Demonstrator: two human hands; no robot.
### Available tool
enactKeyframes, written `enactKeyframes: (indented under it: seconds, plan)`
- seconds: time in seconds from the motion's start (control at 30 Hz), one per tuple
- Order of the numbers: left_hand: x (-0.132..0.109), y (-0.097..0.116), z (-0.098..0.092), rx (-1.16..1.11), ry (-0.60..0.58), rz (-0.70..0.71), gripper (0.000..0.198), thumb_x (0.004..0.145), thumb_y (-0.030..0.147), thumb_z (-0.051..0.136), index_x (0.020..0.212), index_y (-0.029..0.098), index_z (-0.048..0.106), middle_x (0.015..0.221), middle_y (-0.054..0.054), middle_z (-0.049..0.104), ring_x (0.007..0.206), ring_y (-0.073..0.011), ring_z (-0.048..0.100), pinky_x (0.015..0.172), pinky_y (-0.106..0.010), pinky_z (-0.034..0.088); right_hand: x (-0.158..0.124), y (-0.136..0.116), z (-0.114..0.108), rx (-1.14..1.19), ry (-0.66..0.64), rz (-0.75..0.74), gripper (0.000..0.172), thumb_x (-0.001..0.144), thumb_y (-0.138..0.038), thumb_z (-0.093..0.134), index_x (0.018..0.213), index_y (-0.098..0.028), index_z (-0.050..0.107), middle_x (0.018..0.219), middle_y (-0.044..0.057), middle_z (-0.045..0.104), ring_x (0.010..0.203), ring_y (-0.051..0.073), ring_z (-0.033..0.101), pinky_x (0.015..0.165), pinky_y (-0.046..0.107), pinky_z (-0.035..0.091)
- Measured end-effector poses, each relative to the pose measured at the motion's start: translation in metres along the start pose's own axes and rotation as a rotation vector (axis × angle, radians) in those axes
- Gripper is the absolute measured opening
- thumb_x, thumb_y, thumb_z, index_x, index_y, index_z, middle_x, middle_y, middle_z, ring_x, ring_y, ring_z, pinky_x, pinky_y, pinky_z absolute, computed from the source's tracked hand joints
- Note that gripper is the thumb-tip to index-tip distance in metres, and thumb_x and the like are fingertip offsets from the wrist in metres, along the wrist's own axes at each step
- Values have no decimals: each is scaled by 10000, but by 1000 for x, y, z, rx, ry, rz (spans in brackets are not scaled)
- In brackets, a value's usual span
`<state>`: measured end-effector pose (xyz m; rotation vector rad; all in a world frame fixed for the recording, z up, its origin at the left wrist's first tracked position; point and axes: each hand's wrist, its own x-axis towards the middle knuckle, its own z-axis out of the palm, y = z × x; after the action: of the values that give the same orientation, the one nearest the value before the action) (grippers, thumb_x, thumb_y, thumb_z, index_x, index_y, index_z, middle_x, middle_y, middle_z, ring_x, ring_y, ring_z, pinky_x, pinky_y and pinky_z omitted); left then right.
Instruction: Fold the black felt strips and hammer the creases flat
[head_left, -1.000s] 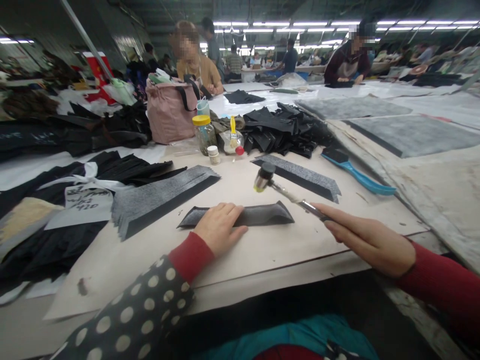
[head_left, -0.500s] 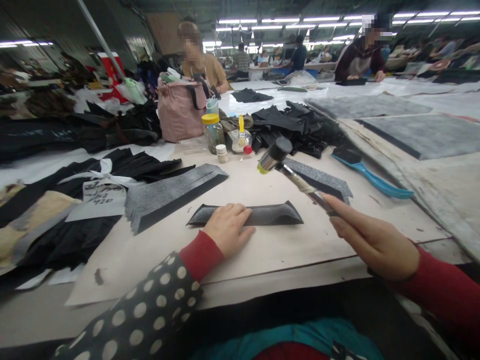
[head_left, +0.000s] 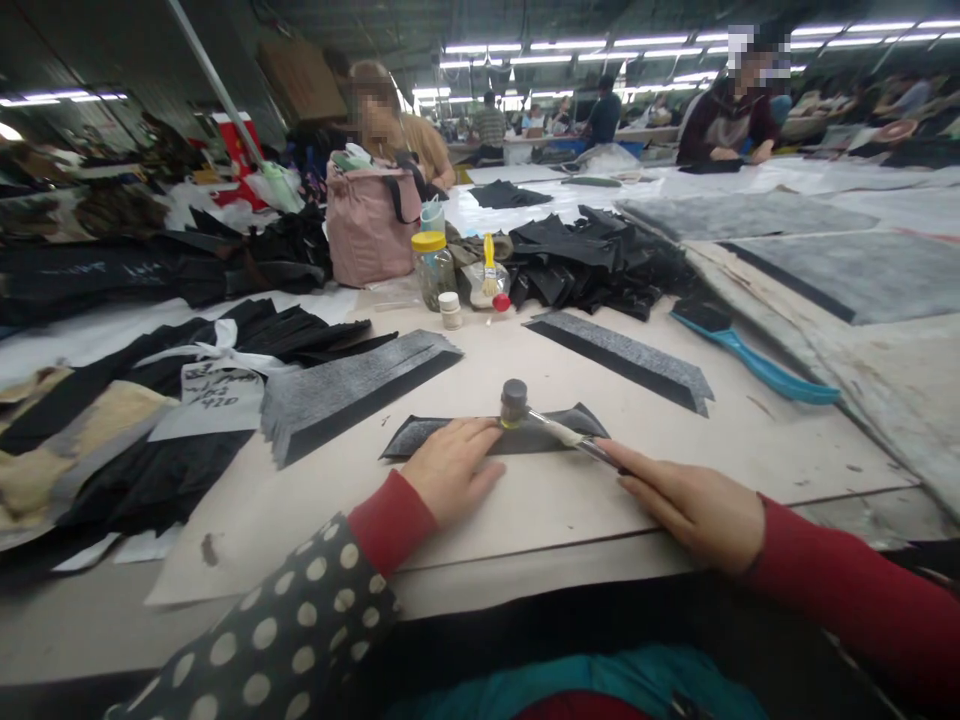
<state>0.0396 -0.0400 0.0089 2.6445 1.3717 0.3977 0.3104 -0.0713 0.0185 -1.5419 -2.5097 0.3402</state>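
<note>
My left hand (head_left: 454, 475) lies flat with fingers stretched over the left half of a folded black leather-like strip (head_left: 551, 432), pressing it to the board. My right hand (head_left: 697, 505) is closed round the handle of a small mallet (head_left: 516, 402). The mallet's dark head rests on or just above the strip's middle, right beside my left fingertips. Behind the strip, a grey-faced piece with a black edge (head_left: 622, 360) lies to the right. A fanned stack of similar pieces (head_left: 367, 385) lies to the left.
A yellow-lidded jar (head_left: 431, 272), a small white bottle (head_left: 450, 311) and a yellow-handled brush (head_left: 490, 268) stand behind. A blue-handled brush (head_left: 780, 372) lies right. Tied black pieces with a paper tag (head_left: 206, 402) lie left. A pink bag (head_left: 371, 225) and co-workers are farther back.
My right hand has brought the mallet down and leftward from above the board to the strip. My left hand has stayed on the strip. The view has shifted slightly.
</note>
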Motion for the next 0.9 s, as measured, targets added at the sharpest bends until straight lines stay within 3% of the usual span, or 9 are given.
enactKeyframes:
  seconds: [0.17,0.37,0.47,0.57,0.73,0.9]
  plan:
    - [-2,-12,-5,106,105,-149,265,814,295,463,1009,139,550,1019,-88,530,941,-198,486,831,-340,421,2,8,11,-9,-26,23,463,883,-330,228,1316,-238,363,956,67,666,832,209,633,713,334,502]
    - [-11,-14,-9,300,27,-139,268,849,298,408,1029,160,551,962,-69,565,942,-216,469,809,-366,404,5,5,-6,104,19,-17,446,881,-352,249,1277,-239,421,1053,54,633,859,195,626,742,328,504]
    - [-13,-13,-8,315,9,-130,302,862,291,381,1081,141,526,967,-77,561,925,-203,472,818,-343,403,10,-5,-21,153,148,-40,441,879,-369,274,1287,-258,401,1091,32,614,868,176,623,752,299,505]
    - [-14,-13,-7,314,13,-129,313,865,294,375,1097,140,518,969,-77,558,915,-198,474,823,-337,401,16,-14,-21,122,256,-93,462,879,-341,273,1329,-254,329,1094,37,611,856,170,625,733,286,508]
    - [-16,-11,-8,305,14,-132,308,863,274,372,1093,131,520,974,-86,560,915,-199,479,809,-341,408,29,-16,-6,4,9,-97,440,878,-288,254,1282,-223,418,950,58,667,786,196,639,689,323,513]
    - [-21,-9,-5,303,55,-148,290,856,261,390,1083,143,526,1019,-85,573,961,-219,473,817,-372,404,30,-22,-15,90,178,-141,454,883,-327,269,1323,-248,346,1050,37,631,881,180,617,753,298,500]
